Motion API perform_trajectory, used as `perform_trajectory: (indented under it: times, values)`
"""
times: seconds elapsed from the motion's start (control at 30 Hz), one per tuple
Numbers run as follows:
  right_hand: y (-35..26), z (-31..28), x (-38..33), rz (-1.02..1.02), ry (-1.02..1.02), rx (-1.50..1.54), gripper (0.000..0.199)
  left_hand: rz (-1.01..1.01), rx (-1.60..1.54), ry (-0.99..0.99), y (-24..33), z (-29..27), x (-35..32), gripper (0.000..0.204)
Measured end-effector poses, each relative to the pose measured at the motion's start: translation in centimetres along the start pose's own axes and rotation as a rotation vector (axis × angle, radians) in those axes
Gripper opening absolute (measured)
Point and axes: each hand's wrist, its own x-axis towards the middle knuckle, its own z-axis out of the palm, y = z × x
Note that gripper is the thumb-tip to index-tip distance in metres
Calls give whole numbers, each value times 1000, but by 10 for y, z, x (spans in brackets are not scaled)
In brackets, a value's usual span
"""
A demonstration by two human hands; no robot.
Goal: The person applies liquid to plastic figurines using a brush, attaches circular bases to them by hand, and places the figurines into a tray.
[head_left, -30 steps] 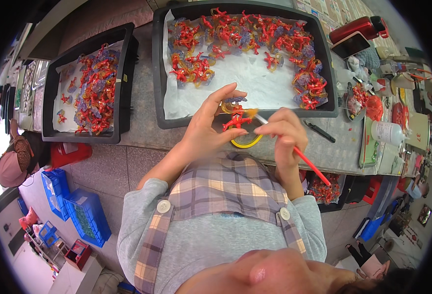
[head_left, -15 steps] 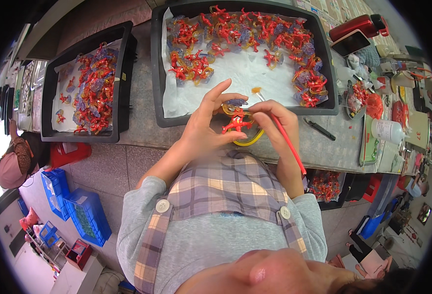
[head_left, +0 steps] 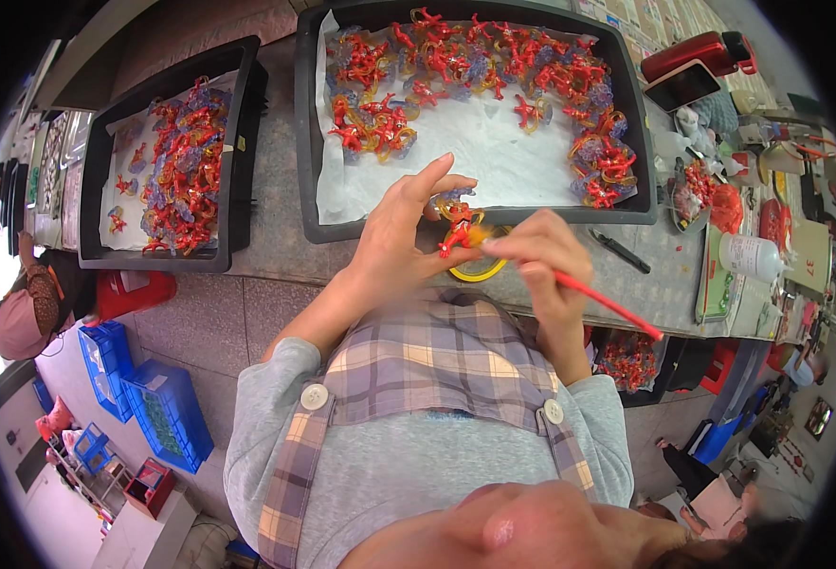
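Observation:
My left hand pinches a small red figurine with translucent purple and yellow parts, its index finger pointing up and away. In my right hand is a thin paintbrush with a red handle. The brush's yellowish tip is smeared by motion and lies against or just beside the figurine's right side; which of the two I cannot tell. A yellow ring shows below the figurine, between my hands. Just beyond my hands stands a large black tray lined with white sheet, with many like figurines along its sides.
A second black tray of figurines stands at the left. On the right side of the table are a black pen-like tool, a white bottle, a red flask and a phone. Blue crates sit on the floor at left.
My right hand has turned the brush so its tip points left to the figurine, its handle swinging out to the right. The figurine is tilted a little in my left hand.

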Motion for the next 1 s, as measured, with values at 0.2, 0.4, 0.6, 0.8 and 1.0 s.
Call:
perform_trajectory:
  times: [0.2,0.4,0.6,0.8,1.0]
  values:
    - [2,3,5,42,-26,-112,8,62,36,34,-4,2,-1,92]
    - [6,4,4,27,-14,-2,14,-178,-510,-17,-1,0,-1,95]
    - [5,-2,-2,352,263,252,19,-252,-681,-66,2,-3,-1,98]
    - [15,17,7,399,166,213,31,-57,-417,-79,-2,2,-2,97]
    - [17,28,14,361,135,219,29,79,-167,-83,-5,1,-2,100]
